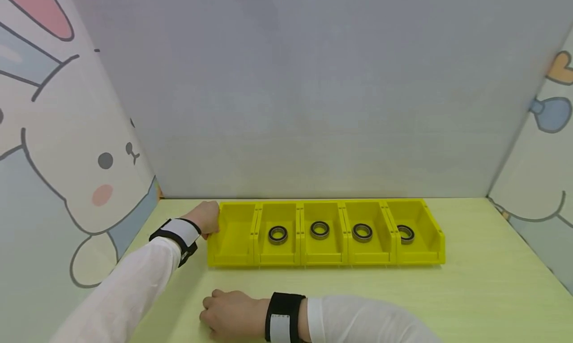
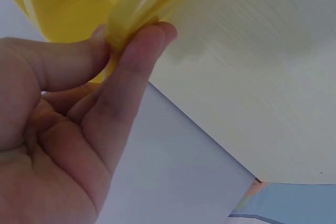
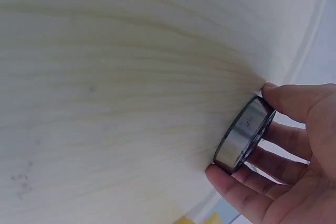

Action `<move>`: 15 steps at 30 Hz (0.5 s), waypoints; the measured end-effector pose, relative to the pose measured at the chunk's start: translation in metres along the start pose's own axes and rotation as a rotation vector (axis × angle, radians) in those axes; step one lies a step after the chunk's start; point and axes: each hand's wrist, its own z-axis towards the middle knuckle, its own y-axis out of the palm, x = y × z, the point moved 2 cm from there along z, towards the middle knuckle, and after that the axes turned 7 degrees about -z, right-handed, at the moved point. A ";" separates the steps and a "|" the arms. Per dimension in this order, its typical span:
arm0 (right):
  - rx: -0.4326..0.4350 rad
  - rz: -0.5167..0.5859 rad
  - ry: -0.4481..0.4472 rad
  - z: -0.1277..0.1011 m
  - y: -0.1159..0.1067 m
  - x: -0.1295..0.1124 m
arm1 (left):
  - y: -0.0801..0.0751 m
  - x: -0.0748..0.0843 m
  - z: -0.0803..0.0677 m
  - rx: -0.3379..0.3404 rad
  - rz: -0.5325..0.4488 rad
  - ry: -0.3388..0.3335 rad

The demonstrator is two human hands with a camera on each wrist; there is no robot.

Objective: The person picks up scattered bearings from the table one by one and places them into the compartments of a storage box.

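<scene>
A row of yellow bins (image 1: 277, 259) stands on the table, with its leftmost compartment holding nothing. Thumb and fingers of my left hand (image 1: 205, 218) pinch the wall at the row's left end, and the left wrist view shows this yellow wall (image 2: 142, 9) between them. In front of the row, low over the table, is my right hand (image 1: 235, 313). It grips a ball bearing (image 3: 242, 137) by its rim, thumb on one side and fingers on the other, with the bearing on edge by the tabletop. The head view hides this bearing behind the hand.
Each of the other compartments holds one black-and-silver bearing, such as this bearing (image 1: 278, 242) second from left. The pale table (image 1: 483, 283) extends to the right. A grey panel (image 1: 313, 94) rises behind; cartoon-printed panels (image 1: 80, 183) stand at both sides.
</scene>
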 end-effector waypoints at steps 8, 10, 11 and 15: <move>-0.042 -0.005 -0.014 0.001 -0.004 0.001 | 0.000 -0.001 0.000 -0.009 0.005 0.001; -0.058 0.004 -0.014 0.001 -0.006 0.002 | -0.001 -0.002 0.000 -0.008 0.006 0.003; -0.059 0.001 -0.015 0.000 -0.006 0.002 | -0.001 -0.002 0.000 -0.007 0.007 0.005; -0.029 -0.066 -0.026 -0.006 -0.015 0.008 | -0.001 -0.002 -0.003 0.000 0.001 0.008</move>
